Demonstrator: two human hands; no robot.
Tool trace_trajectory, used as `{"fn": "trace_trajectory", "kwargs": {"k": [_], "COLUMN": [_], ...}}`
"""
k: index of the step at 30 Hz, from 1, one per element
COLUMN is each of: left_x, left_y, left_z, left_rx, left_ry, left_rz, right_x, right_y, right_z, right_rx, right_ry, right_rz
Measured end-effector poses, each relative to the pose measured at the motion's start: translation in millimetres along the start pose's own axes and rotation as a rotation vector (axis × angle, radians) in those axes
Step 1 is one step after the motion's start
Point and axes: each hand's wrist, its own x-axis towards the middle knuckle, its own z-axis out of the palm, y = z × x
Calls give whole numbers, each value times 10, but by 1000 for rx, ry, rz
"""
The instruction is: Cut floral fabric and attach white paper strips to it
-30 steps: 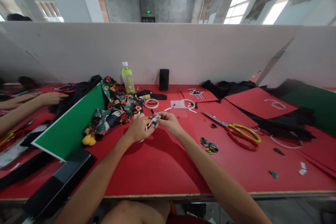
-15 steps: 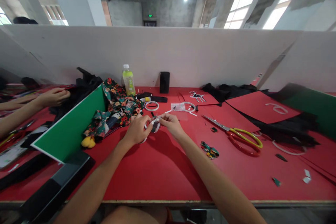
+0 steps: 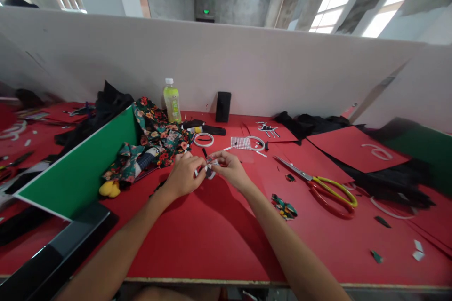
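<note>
White partition (image 3: 282, 70) across the back. Red bench (image 3: 201, 244) in front of it, carrying everything. Green board (image 3: 84, 164) standing on the left part of the bench; dark oblong object (image 3: 60, 244) by its near edge, type unclear. Floral fabric (image 3: 155, 127) heaped right of the board. Black fabric (image 3: 391, 181) at right, partly under a red card (image 3: 353, 146) with a white curved figure on it.

Scissors (image 3: 310, 178) lying right of the forearms, blades pointing away and left, one handle yellow, one red. Left hand (image 3: 184, 172) and right hand (image 3: 231, 167) near bench middle, facing each other, close together. Bottle (image 3: 172, 103) upright near partition, green contents, white cap. Black rectangular block (image 3: 223, 106) upright, also by the partition, right of bottle.

White rings: left ring (image 3: 204, 146) just beyond the hands; right ring (image 3: 263, 145) overlapping a dotted sheet (image 3: 240, 143). Floral scrap (image 3: 284, 208) near side of scissors. Yellow soft piece (image 3: 110, 189) at the floral heap's near left end.

Smallest: white-and-black piece (image 3: 211, 169) between the two hands, above bench. Grip: fingertips of both hands pinched together on it; fingers cover part, exact shape unclear.
</note>
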Motion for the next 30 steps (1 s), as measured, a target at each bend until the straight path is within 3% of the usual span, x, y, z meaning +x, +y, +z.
{"fn": "trace_trajectory", "kwargs": {"k": [4, 11, 16, 19, 23, 30], "left_x": [6, -11, -27, -31, -24, 5], "left_y": [7, 54, 157, 194, 183, 169], "left_z": [-14, 36, 77, 94, 134, 162], "left_rx": [8, 103, 292, 440, 494, 331], "left_ry": [1, 112, 272, 322, 263, 94], "left_rz": [4, 23, 106, 231, 331, 230], "right_x": [-23, -41, -63, -72, -83, -67], "right_y": [-29, -57, -12, 25, 50, 72], "right_z": [-2, 78, 243, 306, 316, 296], "right_rx": [-83, -131, -164, -206, -309, -444], "right_ry": [-30, 8, 280, 355, 339, 324], "right_rz": [-6, -44, -136, -145, -79, -79]}}
